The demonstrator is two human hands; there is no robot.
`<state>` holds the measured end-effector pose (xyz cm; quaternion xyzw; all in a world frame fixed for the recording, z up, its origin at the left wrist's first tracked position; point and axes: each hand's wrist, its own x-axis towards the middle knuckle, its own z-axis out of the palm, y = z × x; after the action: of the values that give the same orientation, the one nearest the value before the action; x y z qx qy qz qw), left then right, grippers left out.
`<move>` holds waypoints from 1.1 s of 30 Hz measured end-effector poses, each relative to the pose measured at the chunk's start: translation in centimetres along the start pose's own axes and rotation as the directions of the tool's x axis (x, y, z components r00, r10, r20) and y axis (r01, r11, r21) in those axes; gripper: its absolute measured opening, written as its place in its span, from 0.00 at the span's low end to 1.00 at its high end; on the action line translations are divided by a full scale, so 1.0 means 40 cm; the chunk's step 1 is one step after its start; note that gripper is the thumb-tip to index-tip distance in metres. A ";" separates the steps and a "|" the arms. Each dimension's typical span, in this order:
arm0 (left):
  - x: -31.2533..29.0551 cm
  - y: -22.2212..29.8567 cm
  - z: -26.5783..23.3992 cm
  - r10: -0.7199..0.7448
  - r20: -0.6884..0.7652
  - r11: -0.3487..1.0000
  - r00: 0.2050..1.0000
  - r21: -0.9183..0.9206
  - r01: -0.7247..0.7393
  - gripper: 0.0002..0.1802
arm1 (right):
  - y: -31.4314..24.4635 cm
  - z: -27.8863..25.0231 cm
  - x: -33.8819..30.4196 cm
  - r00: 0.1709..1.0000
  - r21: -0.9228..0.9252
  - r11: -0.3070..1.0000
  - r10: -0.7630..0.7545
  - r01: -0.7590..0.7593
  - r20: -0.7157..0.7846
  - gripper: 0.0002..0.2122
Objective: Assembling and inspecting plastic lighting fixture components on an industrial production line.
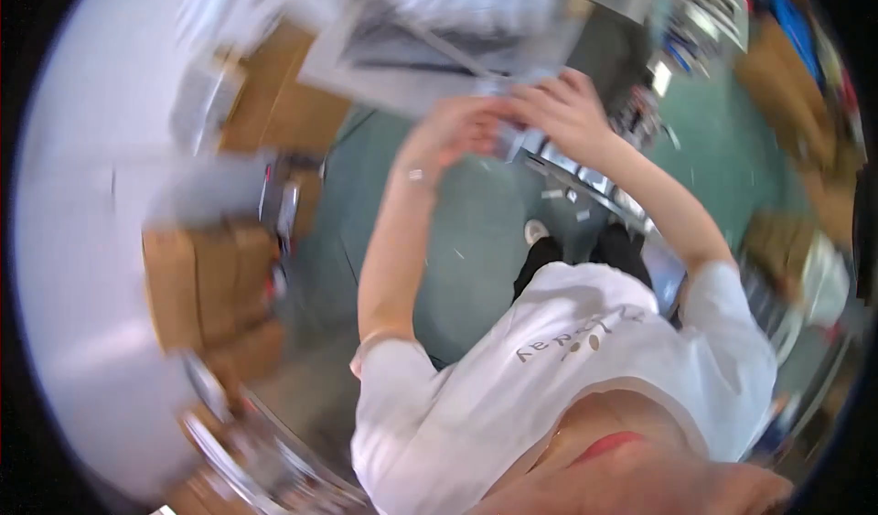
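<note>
From where I stand, taking the room left to right: two brown cardboard masses are noted on the left, one cardboard box [224, 282] on the floor side and one cardboard sheet or carton [288, 99] beside the left edge of the bench [334, 67]. Their contents cannot be made out. On the bench, back from its near edge, lies one grey and white bundle [439, 48], badly blurred.

At the bench's near edge, toward its right end, the person's left hand [457, 129] has its fingers curled round one small piece [509, 140]. The piece is pale blue, smooth-looking and partly covered by fingers; its full outline is smeared. The right hand [567, 117] meets the left over the same piece, fingers bent down and gripping it.

Just below the right hand runs one narrow, slanted, dark-edged tray [585, 192], bearing a row of pale rectangular items [594, 180]; I count at least three, the rest blurred. Near it on the green floor [476, 204] lie at least three white scraps [552, 193], and one white shoe [536, 231] shows. Far right, brown cartons [786, 85] stand beyond the floor, number uncertain, with one whitish bag [826, 282] near them, contents indistinct.
</note>
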<state>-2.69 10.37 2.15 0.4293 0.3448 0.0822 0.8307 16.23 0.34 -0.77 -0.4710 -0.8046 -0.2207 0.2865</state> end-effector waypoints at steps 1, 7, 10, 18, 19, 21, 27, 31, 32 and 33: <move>-0.023 -0.029 -0.120 -0.049 -0.001 0.998 0.999 -0.030 0.049 0.14 | -0.076 0.072 0.025 0.999 0.058 0.997 0.049 -0.050 0.012 0.19; -0.025 0.009 -0.231 -0.098 -0.114 0.980 0.989 -0.182 0.076 0.15 | -0.142 0.218 0.091 0.933 0.076 0.933 0.356 -0.352 -0.054 0.16; -0.094 -0.045 -0.215 -0.017 -0.122 0.965 0.992 -0.263 -0.016 0.19 | -0.185 0.142 0.019 0.917 0.106 0.917 0.393 -0.385 -0.069 0.22; -0.132 -0.479 0.136 -0.428 -0.102 0.892 0.898 0.112 0.438 0.16 | -0.330 -0.189 -0.563 0.471 0.196 0.431 0.843 -0.881 0.262 0.22; -0.083 -0.571 0.127 -0.457 -0.073 0.844 0.886 0.277 0.459 0.15 | -0.336 -0.252 -0.618 0.261 0.179 0.215 0.919 -0.960 0.296 0.21; 0.018 -0.685 0.144 -0.492 0.019 0.770 0.871 0.477 0.424 0.14 | -0.359 -0.380 -0.721 -0.096 0.201 -0.156 0.955 -0.967 0.280 0.18; 0.303 -0.713 0.419 -0.384 0.115 0.708 0.916 0.673 0.212 0.15 | -0.518 -0.611 -0.971 -0.344 0.100 -0.337 0.936 -0.936 -0.074 0.16; 0.481 -0.723 0.640 -0.277 0.126 0.752 0.953 0.646 0.133 0.19 | -0.599 -0.683 -1.044 -0.573 0.051 -0.576 0.817 -0.816 0.070 0.18; 0.497 -0.742 0.711 -0.235 0.157 0.780 0.959 0.619 0.089 0.20 | -0.613 -0.688 -1.063 -0.553 -0.021 -0.554 0.829 -0.832 0.085 0.18; 0.506 -0.761 0.786 -0.244 0.180 0.790 0.953 0.607 0.087 0.20 | -0.618 -0.702 -1.073 -0.533 -0.093 -0.526 0.839 -0.846 0.106 0.18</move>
<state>27.82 -20.33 -19.08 0.6413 0.2827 -0.1575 0.6957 18.32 -55.68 -10.86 -0.9375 -0.0012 0.1941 0.2888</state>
